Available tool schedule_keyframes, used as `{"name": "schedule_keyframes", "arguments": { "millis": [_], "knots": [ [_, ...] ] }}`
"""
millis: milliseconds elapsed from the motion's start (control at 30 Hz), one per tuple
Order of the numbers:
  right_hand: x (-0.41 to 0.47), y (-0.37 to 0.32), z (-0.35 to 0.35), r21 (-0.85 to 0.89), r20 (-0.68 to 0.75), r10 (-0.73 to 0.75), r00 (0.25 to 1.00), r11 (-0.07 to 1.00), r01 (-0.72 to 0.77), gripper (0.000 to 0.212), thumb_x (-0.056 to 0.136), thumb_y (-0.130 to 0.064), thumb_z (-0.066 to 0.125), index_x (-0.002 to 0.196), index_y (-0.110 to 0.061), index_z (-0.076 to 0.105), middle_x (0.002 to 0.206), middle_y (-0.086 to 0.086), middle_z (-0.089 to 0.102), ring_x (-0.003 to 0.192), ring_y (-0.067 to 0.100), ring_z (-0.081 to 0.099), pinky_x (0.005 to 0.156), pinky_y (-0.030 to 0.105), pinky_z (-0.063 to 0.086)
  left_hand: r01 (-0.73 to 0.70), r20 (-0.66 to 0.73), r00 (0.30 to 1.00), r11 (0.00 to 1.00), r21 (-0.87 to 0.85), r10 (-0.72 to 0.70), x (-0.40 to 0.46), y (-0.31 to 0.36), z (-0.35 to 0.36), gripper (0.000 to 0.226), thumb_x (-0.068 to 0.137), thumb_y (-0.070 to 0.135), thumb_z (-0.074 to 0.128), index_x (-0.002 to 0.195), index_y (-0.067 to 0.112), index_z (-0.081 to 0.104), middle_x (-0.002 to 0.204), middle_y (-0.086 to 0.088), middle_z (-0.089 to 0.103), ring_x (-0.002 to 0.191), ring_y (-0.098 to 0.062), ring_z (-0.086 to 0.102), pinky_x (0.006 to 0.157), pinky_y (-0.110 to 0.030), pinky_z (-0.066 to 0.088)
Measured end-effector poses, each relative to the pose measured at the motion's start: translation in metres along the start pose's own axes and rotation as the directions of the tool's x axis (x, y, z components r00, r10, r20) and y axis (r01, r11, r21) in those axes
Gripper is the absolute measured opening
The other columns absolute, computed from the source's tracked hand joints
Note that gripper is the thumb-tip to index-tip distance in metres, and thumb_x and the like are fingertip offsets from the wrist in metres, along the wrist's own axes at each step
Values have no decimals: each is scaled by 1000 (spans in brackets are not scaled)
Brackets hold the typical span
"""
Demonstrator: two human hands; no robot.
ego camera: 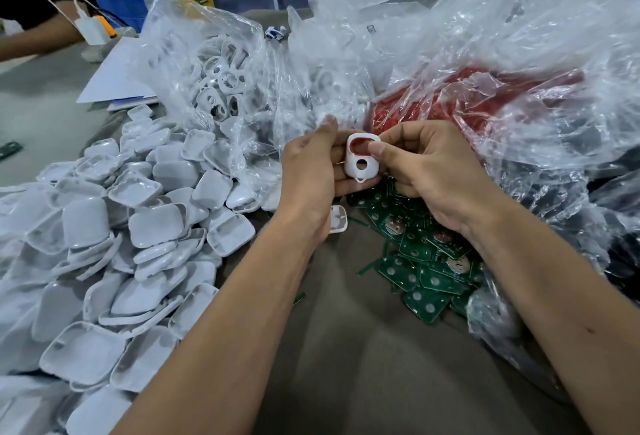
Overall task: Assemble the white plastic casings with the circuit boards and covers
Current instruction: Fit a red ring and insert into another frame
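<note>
Bare grey-brown cloth of the worktable (346, 348) lies nearest me, my two forearms crossing it; to the near left sprawls the heap of plain white rounded-square plastic covers (114, 244), to the near right the pile of small green circuit boards (426, 261); farther off, clear plastic bags (214, 63) hold more white casings, and another holds red parts (467, 98). Between both hands, above the boards, I hold one white plastic casing with a large window and a round hole (362, 159); my left hand (311, 171) cradles it from behind, fingers curled round it; my right hand (426, 164) pinches its front, thumb on the face, a red piece showing through the window. I judge the red insert is being seated; next comes a green board from the right, pressed in squarely, then a cover.
</note>
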State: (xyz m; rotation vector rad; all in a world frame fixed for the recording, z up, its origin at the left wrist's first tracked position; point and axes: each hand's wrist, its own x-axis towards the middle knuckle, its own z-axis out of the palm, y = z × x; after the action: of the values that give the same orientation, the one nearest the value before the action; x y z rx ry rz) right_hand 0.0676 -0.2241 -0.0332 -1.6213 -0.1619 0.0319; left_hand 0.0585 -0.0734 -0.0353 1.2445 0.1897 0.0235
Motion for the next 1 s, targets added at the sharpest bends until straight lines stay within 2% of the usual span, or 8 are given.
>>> {"name": "schedule_keyframes", "arguments": {
  "millis": [100, 267, 400, 567, 700, 800, 900, 1000],
  "knots": [
    [0, 1, 0, -7, -10, 6, 1000, 1000, -6, 13, 91, -15, 77, 83, -6, 71, 51, -7, 53, 39, 2, 37, 37, 17, 29, 7, 11, 1000, 1000, 9, -7, 0, -1, 0, 46, 110, 32, 42, 94, 1, 71, 89, -21, 77, 75, -33, 76, 75, -47, 64],
    [0, 4, -3, -69, -39, -36, 999, 997, 33, 12, 95, -8, 74, 82, -8, 72, 52, -11, 61, 40, -2, 51, 41, 10, 36, -108, 27, 994, 986, 130, 105, -5, -3, 1, 17, 100, 12, 65, 100, -2, 75, 92, -21, 77, 86, -36, 77, 72, -42, 65],
    [-3, 0, -9, -106, -12, -59, 998, 993, 57, 9, 92, -8, 77, 84, -6, 74, 56, -9, 66, 43, -1, 55, 42, 8, 38, -163, 27, 987, 971, 173, 161, -12, -2, 4, 10, 97, 8, 69, 97, 1, 76, 87, -18, 77, 82, -33, 77, 65, -35, 64],
    [-13, -20, -20, -334, 21, -63, 998, 940, 66, 13, 92, -22, 80, 88, -9, 80, 68, -3, 75, 52, -1, 63, 49, 9, 43, -300, 36, 949, 867, 397, 312, -13, -1, 11, 7, 95, 12, 73, 92, 9, 78, 82, -8, 78, 77, -26, 77, 71, -48, 65],
    [-27, -55, -47, -657, 90, -119, 989, 739, 148, 14, 91, -34, 80, 93, -20, 80, 79, -8, 76, 71, 1, 71, 66, 20, 57, -370, 53, 923, 836, 405, 382, -20, 2, 37, 9, 95, 17, 72, 87, 17, 76, 75, -1, 77, 63, -15, 74, 54, -32, 60],
    [-43, -82, -88, -779, 48, -136, 990, 615, 122, 18, 93, -34, 78, 78, -23, 75, 66, -8, 71, 57, -4, 64, 54, 10, 46, -294, 85, 956, 912, 287, 281, -30, 1, 67, 12, 102, 17, 59, 100, 6, 62, 86, -13, 75, 62, -23, 74, 50, -29, 53],
    [-67, -104, -136, -900, 84, 172, 981, 436, 1, 27, 92, -34, 78, 66, -27, 78, 60, -14, 72, 46, -3, 61, 49, 18, 45, -233, 222, 958, 943, 236, 182, -43, -5, 95, 8, 102, 14, 48, 103, 6, 49, 83, -6, 78, 54, -20, 67, 45, -26, 46],
    [-87, -101, -150, -980, 42, 486, 873, 191, -59, 12, 88, -27, 79, 79, -33, 82, 65, -19, 74, 61, -12, 64, 61, 19, 48, -216, 303, 943, 944, 249, 137, -54, -13, 121, 14, 95, 17, 46, 104, 7, 49, 70, -4, 72, 50, -19, 56, 42, -27, 40]
  ]
}}
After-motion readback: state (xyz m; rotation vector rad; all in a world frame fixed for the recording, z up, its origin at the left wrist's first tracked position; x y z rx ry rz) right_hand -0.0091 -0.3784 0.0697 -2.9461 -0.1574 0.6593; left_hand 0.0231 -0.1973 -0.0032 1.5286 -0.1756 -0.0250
